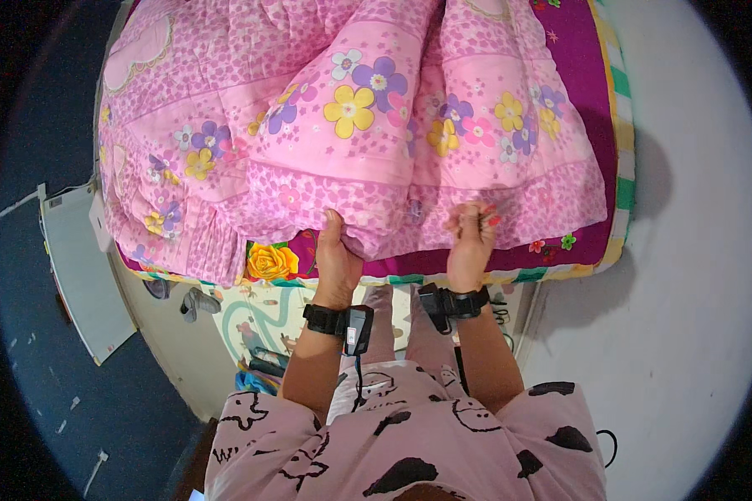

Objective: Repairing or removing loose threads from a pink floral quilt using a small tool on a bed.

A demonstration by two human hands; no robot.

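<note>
A pink quilt [334,163] with purple, yellow and white flowers lies bunched in folds over the bed. My left hand [338,260] is closed on its near edge, thumb on top and the other fingers hidden under the cloth. Further right along the same edge, my right hand [472,238] has its fingers curled together against the quilt, red nails showing. Slight blur softens those fingertips. Both wrists wear black straps with small dark devices.
Beneath the quilt is a dark magenta bedsheet [595,167] with a yellow rose, edged in green, white and yellow. A white board [88,271] stands at the left by a dark blue surface. Grey shoes [199,306] and a patterned mat [255,313] lie on the floor.
</note>
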